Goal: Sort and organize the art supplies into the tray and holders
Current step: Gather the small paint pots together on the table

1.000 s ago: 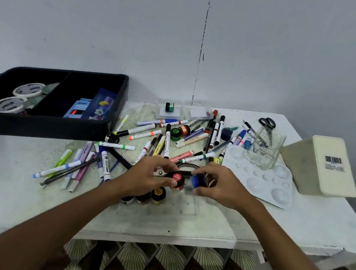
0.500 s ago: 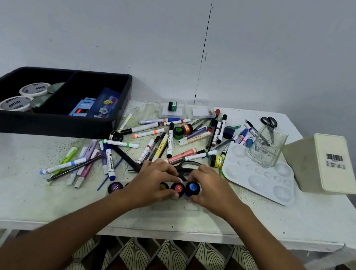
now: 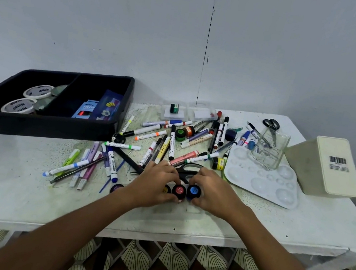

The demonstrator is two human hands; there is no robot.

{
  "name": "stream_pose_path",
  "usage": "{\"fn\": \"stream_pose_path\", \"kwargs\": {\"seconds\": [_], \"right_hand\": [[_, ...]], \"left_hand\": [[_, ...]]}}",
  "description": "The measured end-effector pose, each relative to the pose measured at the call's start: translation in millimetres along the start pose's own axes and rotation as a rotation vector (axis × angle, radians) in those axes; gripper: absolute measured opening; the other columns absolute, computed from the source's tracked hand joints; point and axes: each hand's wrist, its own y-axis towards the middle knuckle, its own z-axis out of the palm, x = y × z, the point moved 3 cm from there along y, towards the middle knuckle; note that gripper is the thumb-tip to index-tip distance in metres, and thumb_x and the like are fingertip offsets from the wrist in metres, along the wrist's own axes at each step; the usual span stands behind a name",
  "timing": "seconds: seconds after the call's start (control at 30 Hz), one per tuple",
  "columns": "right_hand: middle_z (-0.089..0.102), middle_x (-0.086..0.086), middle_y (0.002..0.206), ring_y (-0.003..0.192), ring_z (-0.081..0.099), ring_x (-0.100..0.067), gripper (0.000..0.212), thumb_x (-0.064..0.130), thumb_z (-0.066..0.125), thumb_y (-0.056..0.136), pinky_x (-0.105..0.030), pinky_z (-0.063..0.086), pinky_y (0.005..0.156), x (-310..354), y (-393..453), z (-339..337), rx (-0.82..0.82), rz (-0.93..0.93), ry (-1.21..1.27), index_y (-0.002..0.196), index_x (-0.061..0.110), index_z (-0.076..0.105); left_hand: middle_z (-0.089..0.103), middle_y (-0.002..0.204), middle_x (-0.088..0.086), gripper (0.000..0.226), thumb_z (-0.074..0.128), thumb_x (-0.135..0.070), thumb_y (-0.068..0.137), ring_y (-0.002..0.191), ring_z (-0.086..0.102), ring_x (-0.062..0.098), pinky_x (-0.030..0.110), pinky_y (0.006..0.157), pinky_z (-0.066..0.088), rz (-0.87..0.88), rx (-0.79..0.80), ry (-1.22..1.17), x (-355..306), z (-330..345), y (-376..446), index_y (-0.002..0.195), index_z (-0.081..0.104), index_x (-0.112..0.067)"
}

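Paint pots [image 3: 187,192] now lower, on table [image 3: 297,225].

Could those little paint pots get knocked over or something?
Maybe. The red pot and blue pot sit squeezed between the left hand and right hand, so one could pop loose and roll. The scissors lie right behind the fingers and might get bumped. Loose markers nearby could scatter.

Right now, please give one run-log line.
left hand: holds red-lid jar | right hand: holds blue-lid jar | jars: side by side, on table
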Motion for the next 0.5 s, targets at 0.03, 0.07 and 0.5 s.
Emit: {"fn": "stream_pose_path", "kwargs": {"seconds": [0.03,0.07,0.5], "right_hand": [[0.052,0.001,0.114,0.110,0.050,-0.019,0.043,0.031,0.070,0.079,-0.034,0.047,0.084,-0.3,0.1,-1.3,0.011,-0.001,0.025,0.119,0.022,0.061],[0.053,0.002,0.114,0.110,0.051,-0.019,0.042,0.031,0.070,0.079,-0.035,0.048,0.085,-0.6,0.2,-2.8,0.022,-0.001,0.046,0.119,0.022,0.062],[0.060,0.004,0.099,0.089,0.056,-0.014,0.022,0.030,0.071,0.083,-0.035,0.050,0.077,-21.7,11.7,-18.0,-0.032,0.059,0.264,0.102,0.019,0.065]], "left_hand": [[0.058,0.115,-0.007,0.040,0.073,-0.047,0.076,0.112,0.044,0.013,0.032,0.083,0.026,-0.028,0.007,-0.011,-0.5,-0.8,0.5,0.107,0.066,-0.022],[0.057,0.117,-0.007,0.039,0.073,-0.046,0.077,0.113,0.043,0.012,0.032,0.085,0.027,-0.056,0.022,-0.010,-1.4,-1.6,1.3,0.107,0.066,-0.022],[0.064,0.093,-0.010,0.035,0.074,-0.046,0.078,0.084,0.053,-0.003,0.017,0.072,0.040,-0.188,-0.011,-0.367,17.4,-18.6,23.3,0.102,0.070,-0.020]]}}
